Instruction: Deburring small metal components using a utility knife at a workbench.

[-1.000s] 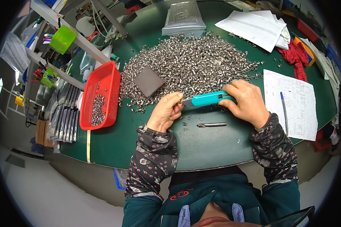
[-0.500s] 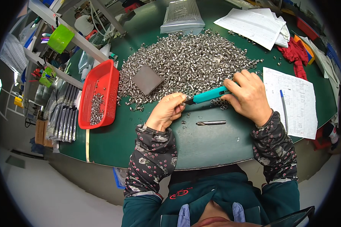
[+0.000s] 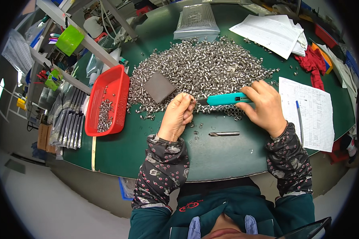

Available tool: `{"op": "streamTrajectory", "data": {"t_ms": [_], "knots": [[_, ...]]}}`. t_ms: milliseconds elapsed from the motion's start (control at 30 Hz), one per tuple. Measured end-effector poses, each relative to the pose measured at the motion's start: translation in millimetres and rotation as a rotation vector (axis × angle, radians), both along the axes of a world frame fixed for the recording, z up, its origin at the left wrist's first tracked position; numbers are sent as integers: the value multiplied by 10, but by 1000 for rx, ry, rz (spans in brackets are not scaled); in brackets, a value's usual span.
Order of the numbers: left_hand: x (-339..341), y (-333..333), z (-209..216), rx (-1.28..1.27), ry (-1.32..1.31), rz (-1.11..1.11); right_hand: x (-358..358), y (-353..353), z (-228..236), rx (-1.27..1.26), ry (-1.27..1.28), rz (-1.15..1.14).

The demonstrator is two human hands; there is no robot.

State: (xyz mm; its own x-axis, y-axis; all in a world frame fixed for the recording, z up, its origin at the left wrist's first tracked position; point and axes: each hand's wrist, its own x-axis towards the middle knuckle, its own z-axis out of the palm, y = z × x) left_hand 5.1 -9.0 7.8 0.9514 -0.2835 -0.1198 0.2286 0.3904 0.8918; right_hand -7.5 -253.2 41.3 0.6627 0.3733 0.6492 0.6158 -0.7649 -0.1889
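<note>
My right hand [image 3: 265, 105] grips a teal utility knife [image 3: 223, 99], its dark blade pointing left. The blade's tip reaches the fingertips of my left hand [image 3: 177, 113]. Those fingers are pinched on a small metal ring, mostly hidden by thumb and forefinger. Just beyond both hands spreads a large pile of small shiny metal rings [image 3: 203, 63]. A dark square block [image 3: 159, 87] lies tilted on the pile's near left side. On the green table [image 3: 223, 159] nearer to me lies a drill bit [image 3: 224, 134], with a few thin shavings to its left.
A red plastic basket [image 3: 121, 89] holding some metal pieces stands left. Printed sheets [image 3: 319, 107] with a blue pen [image 3: 299, 119] lie right; more papers [image 3: 267, 34], a red cloth [image 3: 313, 63] and a clear plastic pack [image 3: 197, 24] lie farther back. A shelf frame [image 3: 81, 38] rises at left.
The knife has turned from slanting up rightward to nearly level, still in my right hand. My left hand has risen slightly, keeping its pinch. The whole view has shifted a little.
</note>
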Motion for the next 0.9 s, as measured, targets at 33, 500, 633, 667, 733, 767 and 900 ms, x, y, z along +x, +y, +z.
{"op": "streamTrajectory", "data": {"t_ms": [33, 500, 633, 667, 733, 767, 900], "knots": [[6, -1, -5, -70, -37, 28, 3, 3, -25, 80, 79, 6], [33, -14, -77, -229, -155, 78, -5, 88, -119, 192, 588, 23], [31, -18, -76, -233, -163, 66, 6, 83, -140, 193, 613, 29], [30, -18, -79, -224, -164, 69, 6, 84, -134, 193, 614, 29], [27, -13, -87, -216, -165, 72, 1, 86, -109, 183, 660, 26], [27, -6, -96, -218, -161, 70, -2, 89, -103, 182, 660, 27], [7, -51, -56, -168, -122, 140, -5, 91, -105, 161, 658, 19]]}}
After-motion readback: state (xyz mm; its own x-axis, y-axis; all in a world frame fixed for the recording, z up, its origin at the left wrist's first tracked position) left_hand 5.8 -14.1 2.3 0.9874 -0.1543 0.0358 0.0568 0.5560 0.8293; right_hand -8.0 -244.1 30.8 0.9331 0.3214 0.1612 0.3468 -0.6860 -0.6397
